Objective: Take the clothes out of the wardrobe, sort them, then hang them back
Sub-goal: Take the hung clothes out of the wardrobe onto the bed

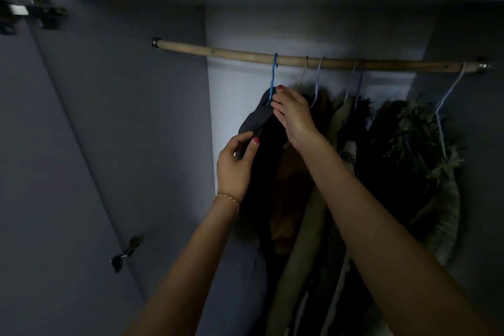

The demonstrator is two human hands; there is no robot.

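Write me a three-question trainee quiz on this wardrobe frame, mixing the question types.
1. True or false: the blue hanger is hooked over the wooden rod.
2. Multiple choice: what is the left hand pinching? A) the dark garment on the blue hanger B) the wooden rod C) the door hinge
3. Fill in: the right hand is at the neck of the ____ hanger, just under its hook.

Key: 1 true; 2 A; 3 blue. Both hands work on the leftmost garment; the other clothes hang to its right, and the rod's left stretch carries no hangers.
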